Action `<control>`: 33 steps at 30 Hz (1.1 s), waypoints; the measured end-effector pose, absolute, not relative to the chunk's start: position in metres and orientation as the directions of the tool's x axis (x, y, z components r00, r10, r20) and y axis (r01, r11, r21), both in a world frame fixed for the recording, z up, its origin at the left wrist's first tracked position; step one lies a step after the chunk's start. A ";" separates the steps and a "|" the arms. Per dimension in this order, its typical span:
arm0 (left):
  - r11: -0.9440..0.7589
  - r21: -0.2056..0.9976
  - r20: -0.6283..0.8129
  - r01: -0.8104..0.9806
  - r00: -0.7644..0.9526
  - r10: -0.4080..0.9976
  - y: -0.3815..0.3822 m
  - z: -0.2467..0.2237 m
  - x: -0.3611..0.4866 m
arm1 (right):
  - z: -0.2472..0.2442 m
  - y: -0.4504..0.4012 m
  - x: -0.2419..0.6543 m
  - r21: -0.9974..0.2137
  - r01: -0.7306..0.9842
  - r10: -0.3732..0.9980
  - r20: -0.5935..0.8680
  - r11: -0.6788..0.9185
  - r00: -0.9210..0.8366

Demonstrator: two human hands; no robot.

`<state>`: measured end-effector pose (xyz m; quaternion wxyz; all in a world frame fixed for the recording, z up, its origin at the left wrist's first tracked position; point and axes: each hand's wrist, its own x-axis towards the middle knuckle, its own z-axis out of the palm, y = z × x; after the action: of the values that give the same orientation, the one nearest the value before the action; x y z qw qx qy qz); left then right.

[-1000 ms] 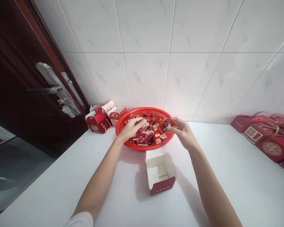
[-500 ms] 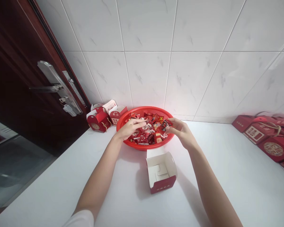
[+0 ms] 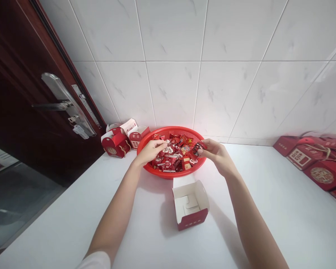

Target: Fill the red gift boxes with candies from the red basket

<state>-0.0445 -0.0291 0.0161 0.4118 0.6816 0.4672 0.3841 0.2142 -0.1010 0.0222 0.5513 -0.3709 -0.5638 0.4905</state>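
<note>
A red oval plastic basket [image 3: 142, 152] stands against the wall, filled with wrapped candies [image 3: 182, 140] in mostly red wrappers. Over its left side, my left hand [image 3: 150, 151] pinches a red candy with a white label [image 3: 168, 149] between thumb and fingers. At the right rim my right hand [image 3: 217, 155] is closed on a dark red wrapped candy [image 3: 197, 148], its wrapper end sticking up. In front of the basket, between my forearms, sits an open red box [image 3: 193, 219] with a white inside; nothing lies in it.
Small red gift boxes [image 3: 114, 144] with cord handles stand left of the basket. More red boxes [image 3: 322, 173] are grouped at the right edge of the white table [image 3: 156, 239]. A tiled wall [image 3: 173, 93] rises behind, and a dark door [image 3: 22, 74] with a metal handle is at left.
My left hand has shifted slightly left with the white-labelled candy. The right hand has drawn a little right, with its candy lifted more clear of the pile. The open box stays put.
</note>
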 end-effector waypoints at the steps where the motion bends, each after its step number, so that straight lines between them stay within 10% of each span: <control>1: -0.223 0.908 0.135 0.356 0.257 0.957 -0.028 0.016 -0.047 | 0.023 -0.101 0.216 -0.959 -0.122 0.958 0.267 0.254 -0.105; 10: -0.293 0.861 0.194 0.415 0.264 0.945 -0.031 0.022 -0.054 | 0.026 -0.101 0.229 -0.946 -0.087 0.946 0.318 0.313 -0.066; 18: -0.473 0.786 0.118 0.399 0.653 0.748 -0.071 0.055 -0.040 | 0.037 -0.113 0.227 -0.951 -0.096 0.930 0.308 0.294 -0.202; 28: -0.489 0.610 -0.370 0.623 0.770 0.519 -0.110 0.063 -0.027 | 0.054 -0.134 0.231 -0.953 -0.046 0.887 0.297 0.300 -0.355; 33: -0.542 0.608 -0.334 0.580 0.806 0.489 -0.118 0.059 -0.016 | 0.062 -0.142 0.232 -0.917 0.062 0.839 0.332 0.395 -0.430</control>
<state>-0.0159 -0.1175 0.0594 0.3687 0.8758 0.3052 -0.0621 0.2316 -0.1419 0.0619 0.4307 -0.3150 -0.7156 0.4508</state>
